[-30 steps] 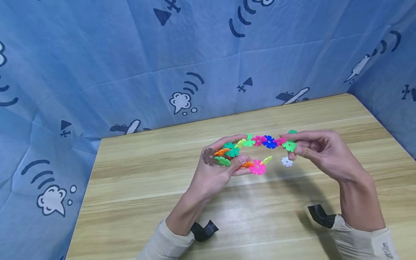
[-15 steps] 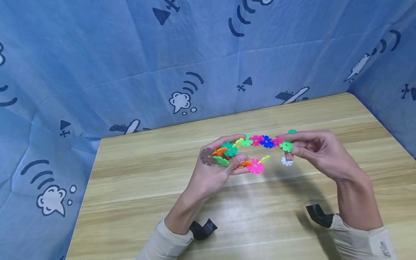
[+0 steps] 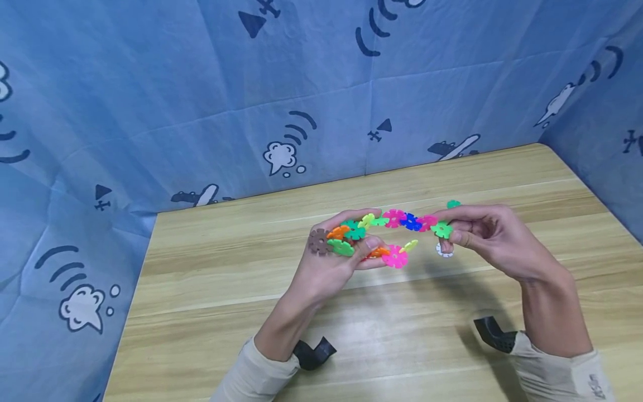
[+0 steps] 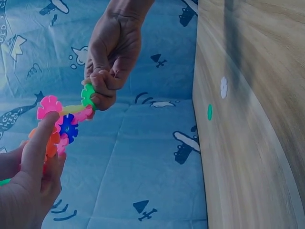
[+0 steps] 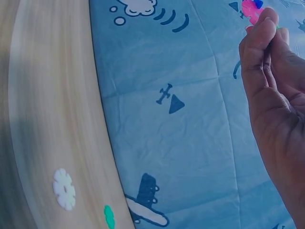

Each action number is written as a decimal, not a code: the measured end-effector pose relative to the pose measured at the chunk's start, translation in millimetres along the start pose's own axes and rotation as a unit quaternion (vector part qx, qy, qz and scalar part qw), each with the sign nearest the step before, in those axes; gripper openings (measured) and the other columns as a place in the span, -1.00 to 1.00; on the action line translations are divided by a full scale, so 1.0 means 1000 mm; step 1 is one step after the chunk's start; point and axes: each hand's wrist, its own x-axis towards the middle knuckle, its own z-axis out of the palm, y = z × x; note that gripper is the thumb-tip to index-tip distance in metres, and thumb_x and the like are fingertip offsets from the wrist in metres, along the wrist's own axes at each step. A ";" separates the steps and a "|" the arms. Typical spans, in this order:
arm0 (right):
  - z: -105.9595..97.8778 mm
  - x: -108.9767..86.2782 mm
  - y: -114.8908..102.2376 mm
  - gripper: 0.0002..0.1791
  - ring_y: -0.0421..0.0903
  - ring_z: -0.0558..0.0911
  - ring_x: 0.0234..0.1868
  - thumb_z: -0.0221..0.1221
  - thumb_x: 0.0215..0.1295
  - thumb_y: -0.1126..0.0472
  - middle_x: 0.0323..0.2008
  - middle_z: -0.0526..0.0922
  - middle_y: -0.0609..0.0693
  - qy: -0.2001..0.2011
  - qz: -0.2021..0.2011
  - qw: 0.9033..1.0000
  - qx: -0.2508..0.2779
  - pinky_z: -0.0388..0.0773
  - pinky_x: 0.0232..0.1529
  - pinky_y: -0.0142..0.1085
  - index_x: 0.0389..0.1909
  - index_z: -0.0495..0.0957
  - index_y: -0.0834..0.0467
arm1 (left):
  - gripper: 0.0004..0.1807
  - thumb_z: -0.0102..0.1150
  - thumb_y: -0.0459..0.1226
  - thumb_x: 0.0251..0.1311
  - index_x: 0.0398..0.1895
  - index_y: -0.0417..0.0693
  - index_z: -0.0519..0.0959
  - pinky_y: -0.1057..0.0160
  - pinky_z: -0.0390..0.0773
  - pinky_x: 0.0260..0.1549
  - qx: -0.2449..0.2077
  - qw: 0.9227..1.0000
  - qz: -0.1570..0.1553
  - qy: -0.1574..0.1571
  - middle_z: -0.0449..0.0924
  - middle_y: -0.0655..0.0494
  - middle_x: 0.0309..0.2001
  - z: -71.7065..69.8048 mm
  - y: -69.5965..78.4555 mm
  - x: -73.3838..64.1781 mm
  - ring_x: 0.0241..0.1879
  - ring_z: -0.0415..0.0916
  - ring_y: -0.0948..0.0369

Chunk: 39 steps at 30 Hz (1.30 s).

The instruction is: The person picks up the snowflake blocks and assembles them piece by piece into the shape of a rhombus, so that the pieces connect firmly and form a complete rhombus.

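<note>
A curved chain of interlocked plastic snowflake discs is held up above the table between both hands. My left hand [image 3: 326, 265] grips its left part, thumb over the discs, near a brown disc [image 3: 319, 242] and a light green disc [image 3: 340, 247]. One end of the chain, a pink disc [image 3: 395, 257] with a yellow disc [image 3: 409, 245], sticks out past the left thumb. Along the upper run sits a blue disc [image 3: 411, 221]. At the other end my right hand [image 3: 484, 231] pinches a green disc [image 3: 441, 229] between thumb and fingers. Some discs are hidden by the left fingers.
On the wooden table [image 3: 211, 312] lie a white disc [image 5: 64, 189], partly behind the right fingers in the head view, and a loose green disc [image 5: 109, 217] farther back. Blue printed cloth [image 3: 321, 84] hangs around the table's back and sides.
Both hands keep their hold and barely shift. The chain's upper run sags and twists slightly, and the right fingers now cover more of the white disc on the table.
</note>
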 end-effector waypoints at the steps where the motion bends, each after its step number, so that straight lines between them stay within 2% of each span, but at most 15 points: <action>1: 0.000 0.000 0.000 -0.57 -0.14 0.80 -0.33 0.12 0.40 0.70 -0.31 0.84 0.12 0.001 0.001 1.000 0.001 0.70 -0.10 -0.44 0.25 0.58 0.46 | -0.49 0.31 -0.54 0.37 0.37 -0.20 0.60 0.04 0.84 -0.03 0.001 1.000 0.000 -0.002 0.68 -0.37 -0.01 0.000 0.000 0.000 -0.11 0.76 0.27; 8: 0.002 0.000 0.000 -0.56 -0.11 0.83 -0.31 0.16 0.38 0.69 -0.29 0.86 0.08 0.004 0.012 1.000 -0.009 0.73 -0.12 -0.43 0.23 0.61 0.41 | -0.54 0.34 -0.48 0.38 0.32 -0.17 0.64 0.07 0.84 -0.03 0.026 1.000 0.008 -0.006 0.73 -0.29 0.05 -0.001 0.003 -0.001 -0.06 0.85 0.07; 10: 0.002 0.001 0.000 -0.56 -0.12 0.82 -0.31 0.17 0.38 0.68 -0.30 0.86 0.07 0.005 0.013 1.000 -0.016 0.73 -0.14 -0.42 0.24 0.62 0.40 | -0.54 0.34 -0.48 0.38 0.33 -0.18 0.64 0.07 0.84 -0.02 0.021 1.000 0.008 -0.007 0.73 -0.29 0.03 -0.001 0.003 -0.001 -0.07 0.85 0.10; 14: 0.002 0.001 0.000 -0.55 -0.13 0.82 -0.31 0.17 0.38 0.67 -0.29 0.86 0.05 0.005 0.018 1.000 -0.017 0.74 -0.13 -0.43 0.24 0.62 0.38 | -0.55 0.29 -0.52 0.40 0.34 -0.25 0.61 0.00 0.83 0.02 -0.003 1.000 0.016 -0.021 0.69 -0.43 -0.02 -0.001 0.002 -0.001 -0.09 0.81 0.20; 21: 0.003 0.002 0.003 -0.52 -0.14 0.82 -0.31 0.17 0.38 0.67 -0.26 0.86 0.05 0.002 0.021 1.000 -0.005 0.74 -0.16 -0.42 0.25 0.66 0.31 | -0.52 0.23 -0.52 0.45 0.40 -0.26 0.55 -0.04 0.81 0.06 -0.017 0.999 0.017 -0.036 0.66 -0.51 0.09 -0.002 0.000 -0.002 -0.05 0.80 0.22; 24: 0.003 0.001 0.004 -0.51 -0.13 0.82 -0.32 0.16 0.39 0.68 -0.28 0.85 0.06 0.001 0.020 1.000 0.001 0.73 -0.15 -0.42 0.25 0.65 0.31 | -0.53 0.25 -0.52 0.44 0.38 -0.26 0.57 -0.03 0.81 0.06 -0.013 0.999 0.012 -0.032 0.70 -0.42 0.00 -0.003 0.000 -0.002 -0.08 0.81 0.21; 27: 0.003 0.001 0.004 -0.51 -0.14 0.82 -0.31 0.16 0.39 0.68 -0.26 0.86 0.02 0.006 0.021 1.000 -0.005 0.73 -0.15 -0.44 0.24 0.67 0.27 | -0.54 0.27 -0.51 0.42 0.36 -0.25 0.58 0.00 0.81 0.06 -0.007 1.000 0.005 -0.027 0.73 -0.25 -0.08 -0.003 0.000 -0.001 -0.11 0.82 0.20; 30: 0.004 0.002 0.004 -0.52 -0.15 0.82 -0.30 0.17 0.40 0.66 -0.26 0.86 0.01 0.006 0.024 1.000 -0.005 0.73 -0.16 -0.44 0.24 0.67 0.27 | -0.54 0.27 -0.52 0.42 0.36 -0.26 0.58 -0.01 0.81 0.06 -0.010 1.000 -0.002 -0.025 0.73 -0.29 -0.06 -0.003 -0.001 -0.001 -0.09 0.82 0.17; 35: 0.007 0.004 0.004 -0.58 -0.15 0.78 -0.34 0.13 0.43 0.66 -0.34 0.83 0.04 -0.004 0.024 0.999 0.026 0.71 -0.17 -0.41 0.24 0.62 0.38 | -0.53 0.27 -0.52 0.42 0.36 -0.22 0.59 0.03 0.81 0.06 0.005 1.000 -0.014 -0.015 0.72 -0.41 0.02 -0.004 0.001 -0.001 -0.05 0.85 0.07; 39: 0.009 0.005 0.007 -0.59 -0.17 0.76 -0.35 0.11 0.44 0.67 -0.35 0.81 0.04 -0.008 0.019 0.998 0.056 0.69 -0.21 -0.40 0.23 0.61 0.43 | -0.52 0.27 -0.53 0.41 0.37 -0.24 0.59 0.02 0.81 0.05 -0.002 1.000 -0.014 -0.018 0.70 -0.37 0.04 -0.004 0.002 -0.001 -0.07 0.82 0.16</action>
